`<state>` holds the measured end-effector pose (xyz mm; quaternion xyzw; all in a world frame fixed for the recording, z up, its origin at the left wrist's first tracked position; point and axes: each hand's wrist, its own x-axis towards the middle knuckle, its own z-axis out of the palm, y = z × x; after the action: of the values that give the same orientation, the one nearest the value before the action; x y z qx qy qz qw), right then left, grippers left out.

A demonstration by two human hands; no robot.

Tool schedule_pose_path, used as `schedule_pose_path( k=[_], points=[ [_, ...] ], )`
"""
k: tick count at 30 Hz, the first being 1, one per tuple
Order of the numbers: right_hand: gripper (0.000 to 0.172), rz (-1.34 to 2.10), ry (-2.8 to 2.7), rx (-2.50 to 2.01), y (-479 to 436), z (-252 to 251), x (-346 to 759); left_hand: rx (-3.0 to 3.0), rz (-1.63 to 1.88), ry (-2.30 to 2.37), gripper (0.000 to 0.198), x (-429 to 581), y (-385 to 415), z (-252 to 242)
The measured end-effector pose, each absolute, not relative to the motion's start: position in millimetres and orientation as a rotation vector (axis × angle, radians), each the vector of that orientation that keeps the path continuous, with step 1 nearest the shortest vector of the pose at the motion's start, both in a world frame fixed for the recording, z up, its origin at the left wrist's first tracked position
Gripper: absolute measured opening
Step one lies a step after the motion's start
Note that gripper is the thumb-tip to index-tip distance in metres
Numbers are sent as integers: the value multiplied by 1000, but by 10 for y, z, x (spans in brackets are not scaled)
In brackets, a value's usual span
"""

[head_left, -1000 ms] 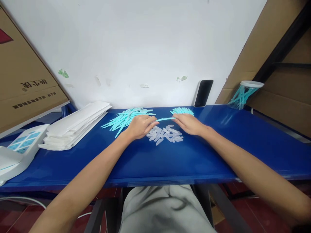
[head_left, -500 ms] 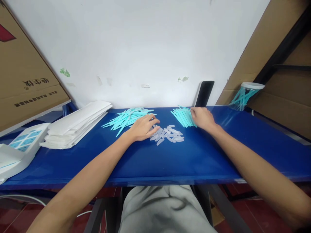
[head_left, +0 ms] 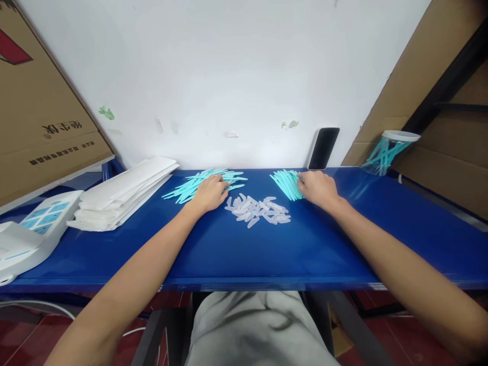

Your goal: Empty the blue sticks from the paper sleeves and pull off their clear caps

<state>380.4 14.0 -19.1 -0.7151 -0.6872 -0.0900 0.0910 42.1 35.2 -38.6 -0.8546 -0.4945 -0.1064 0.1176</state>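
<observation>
Keeps left hand's (head_left: 209, 194) fingers half-curled over loose, slim turquoise sticks (head_left: 186, 188) and right hand's (head_left: 317, 187) bent at tidy turquoise row (head_left: 285, 185), cannot tell grip in either, with translucent rounded strips (head_left: 249, 207) between and glossy blue desk (head_left: 236, 256) running broad toward straight front edge.

The left hand (head_left: 211, 193) partly hides the larger stick pile (head_left: 186, 189), the right hand (head_left: 317, 188) the smaller stick pile (head_left: 285, 184); what either grips is unclear. The left edge crops the cardboard box (head_left: 46, 96).
</observation>
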Motion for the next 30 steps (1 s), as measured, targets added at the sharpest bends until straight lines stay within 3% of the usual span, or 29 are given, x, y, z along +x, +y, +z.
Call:
schedule_pose_path(
  k=[16, 21, 26, 30],
  points=[
    [39, -165, -2004, -2081, 60, -147, 3694, -2558, -276, -1481, 30, 531, 277, -319],
    [45, -87, -1882, -2009, -23, -118, 3575, -2547, -246, -1487, 29, 524, 276, -361],
    [35, -1, -1882, -1835, -82, -140, 3467, -2510, -258, -1439, 33, 546, 281, -408],
    [29, 63, -2014, -1693, -61, -221, 3451, -2470, -517, -1365, 28, 560, 285, -380]
  ],
)
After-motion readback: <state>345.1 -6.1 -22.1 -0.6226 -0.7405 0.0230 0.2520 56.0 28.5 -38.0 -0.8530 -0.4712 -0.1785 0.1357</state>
